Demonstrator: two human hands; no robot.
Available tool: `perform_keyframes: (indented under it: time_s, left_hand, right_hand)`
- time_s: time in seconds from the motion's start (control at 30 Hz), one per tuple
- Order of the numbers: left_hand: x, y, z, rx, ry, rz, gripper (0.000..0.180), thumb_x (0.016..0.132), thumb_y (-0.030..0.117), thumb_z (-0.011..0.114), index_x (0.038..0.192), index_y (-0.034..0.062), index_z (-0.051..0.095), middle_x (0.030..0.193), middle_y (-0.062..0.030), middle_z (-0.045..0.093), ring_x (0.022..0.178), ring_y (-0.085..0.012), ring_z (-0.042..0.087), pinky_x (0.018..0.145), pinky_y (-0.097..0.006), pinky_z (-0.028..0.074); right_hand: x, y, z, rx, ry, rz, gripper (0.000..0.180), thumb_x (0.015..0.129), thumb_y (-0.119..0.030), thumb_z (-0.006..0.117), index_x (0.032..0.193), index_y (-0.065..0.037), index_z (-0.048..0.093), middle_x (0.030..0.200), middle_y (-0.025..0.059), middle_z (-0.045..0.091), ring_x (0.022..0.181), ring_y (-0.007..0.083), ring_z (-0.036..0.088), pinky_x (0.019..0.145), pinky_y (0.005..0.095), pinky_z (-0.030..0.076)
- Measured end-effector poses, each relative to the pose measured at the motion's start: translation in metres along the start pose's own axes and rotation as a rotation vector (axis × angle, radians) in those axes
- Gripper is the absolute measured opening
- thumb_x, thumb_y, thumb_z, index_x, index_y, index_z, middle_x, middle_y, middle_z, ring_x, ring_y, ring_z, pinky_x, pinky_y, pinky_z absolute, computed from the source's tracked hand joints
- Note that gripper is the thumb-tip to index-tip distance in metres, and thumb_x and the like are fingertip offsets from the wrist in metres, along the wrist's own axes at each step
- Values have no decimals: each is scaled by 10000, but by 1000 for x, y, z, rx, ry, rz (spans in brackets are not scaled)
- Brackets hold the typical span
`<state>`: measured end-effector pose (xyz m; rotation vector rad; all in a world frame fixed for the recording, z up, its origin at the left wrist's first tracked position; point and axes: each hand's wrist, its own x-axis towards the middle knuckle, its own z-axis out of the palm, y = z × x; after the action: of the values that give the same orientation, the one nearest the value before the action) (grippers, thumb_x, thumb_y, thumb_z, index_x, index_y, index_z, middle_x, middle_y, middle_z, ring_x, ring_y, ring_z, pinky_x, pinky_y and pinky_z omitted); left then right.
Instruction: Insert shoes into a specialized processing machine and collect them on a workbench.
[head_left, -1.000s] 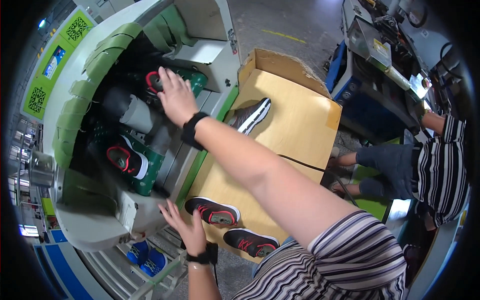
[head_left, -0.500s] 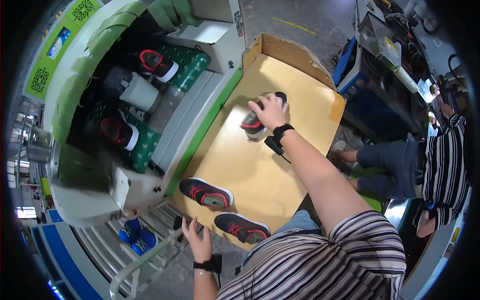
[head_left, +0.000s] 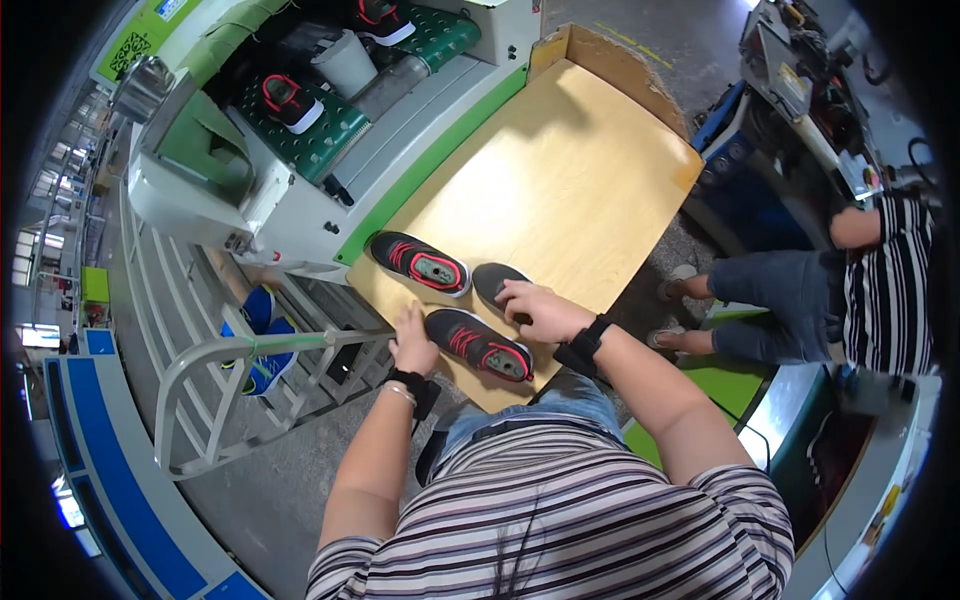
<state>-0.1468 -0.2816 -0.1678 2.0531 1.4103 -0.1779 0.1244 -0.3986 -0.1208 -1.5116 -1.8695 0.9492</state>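
Observation:
On the light wooden board, a dark shoe [head_left: 494, 278] is in the grip of my right hand [head_left: 546, 313], whose fingers cover its rear part. Left of it lies a dark running shoe [head_left: 408, 254] with red laces and a red-rimmed opening. A matching shoe [head_left: 470, 340] rests nearer to me, its toe to the left and its heel near the board's front edge. My left hand [head_left: 414, 345] is beside that shoe's toe, fingers apart and holding nothing; whether they touch the toe cannot be made out.
The wooden board [head_left: 590, 150] adjoins a machine whose green dotted belt [head_left: 312, 140] carries a red-and-black shoe [head_left: 290, 102]. A metal rack [head_left: 190, 385] with blue shoes [head_left: 262, 345] stands at left. A person in a striped top [head_left: 885, 290] is at the right.
My right hand has brought its shoe from the board's far part back beside the other two. My left hand has moved up to the near shoe's toe. The view has shifted.

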Motion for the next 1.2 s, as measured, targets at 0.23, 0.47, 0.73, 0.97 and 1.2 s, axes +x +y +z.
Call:
perform_keyframes:
  time_s: [0.23, 0.47, 0.73, 0.97, 1.2]
  left_hand:
    - [-4, -4, 9, 78, -223, 66, 1349, 617, 493, 854, 1544, 174, -73, 1612, -172, -88, 1482, -397, -32, 1092, -719, 121]
    - [5, -21, 28, 49, -159, 112, 1275, 558, 473, 870, 1529, 190, 95, 1610, -168, -50, 1479, -379, -72, 1093, -718, 111]
    - [7, 13, 9, 211, -98, 260, 965, 571, 403, 843, 1401, 146, 422, 1464, -160, 384, 1388, -326, 323, 1156, -467, 238]
    - [-28, 66, 19, 187, -108, 745, 556, 637, 382, 850, 1093, 104, 693, 1075, -130, 708, 1025, -293, 669, 886, -419, 513]
    - [28, 82, 115, 274, -40, 1274, 537, 670, 497, 798, 1044, 121, 717, 1017, -115, 722, 957, -285, 688, 823, -393, 532]
  right_hand:
    - [-85, -27, 60, 112, 650, 527, 544, 845, -206, 715, 1290, 20, 500, 1221, 220, 577, 1181, 339, 547, 1024, 380, 426]
    - [-248, -26, 247, -127, 629, 972, 526, 796, -240, 696, 1243, 13, 580, 1312, 255, 536, 1245, 365, 504, 1060, 397, 409]
    - [-406, -45, 440, 75, -201, 1495, 523, 807, -458, 579, 1088, -34, 697, 1177, 188, 651, 1113, 353, 608, 958, 428, 480]
    - [-465, 49, 612, 131, 23, 1496, 164, 801, -269, 636, 794, -142, 739, 818, 86, 711, 773, 255, 692, 628, 445, 537]
    - [-354, -87, 385, 254, 1009, 1466, 311, 810, -297, 605, 974, -44, 682, 924, 194, 690, 918, 376, 656, 792, 488, 503]
